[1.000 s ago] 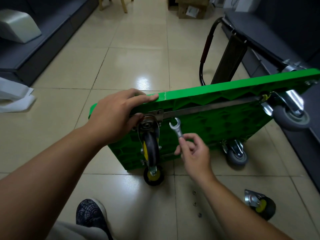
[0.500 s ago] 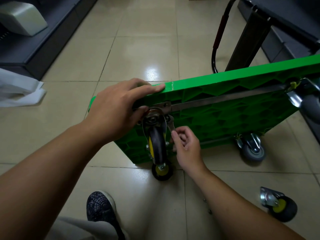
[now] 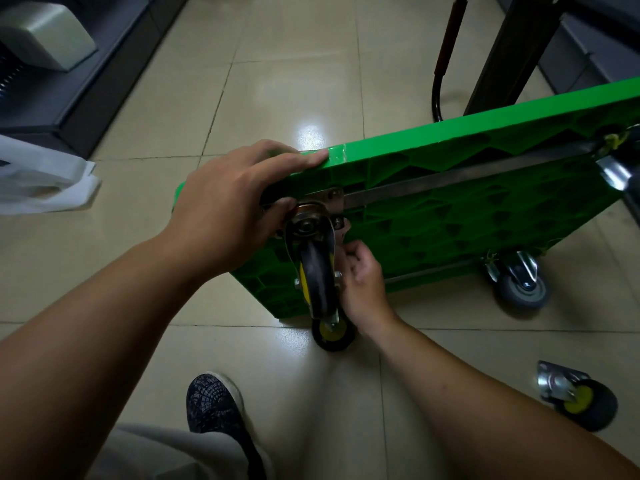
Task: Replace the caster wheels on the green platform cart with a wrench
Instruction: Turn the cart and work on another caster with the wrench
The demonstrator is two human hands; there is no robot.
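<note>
The green platform cart [image 3: 467, 216] stands on its edge, underside toward me. My left hand [image 3: 228, 206] grips its top edge, thumb against the mounting plate of a black and yellow caster [image 3: 317, 275]. My right hand [image 3: 362, 282] is closed on the wrench [image 3: 345, 233], whose head sits at a bolt on that plate; most of the wrench is hidden by the fingers and the caster. A second black and yellow caster [image 3: 333, 332] touches the floor below. Grey casters sit at the lower right [image 3: 523, 285] and the upper right corner [image 3: 620, 171].
A loose black and yellow caster [image 3: 578, 400] lies on the tiled floor at the right. My shoe [image 3: 214, 403] is below the cart. The cart's black handle [image 3: 446, 53] and a dark post [image 3: 502, 53] stand behind. A white bag [image 3: 45, 174] and dark shelving [image 3: 69, 81] are at the left.
My right hand has brought the wrench left and down from open air onto a bolt at the caster plate. The view has shifted closer. My left hand keeps its grip.
</note>
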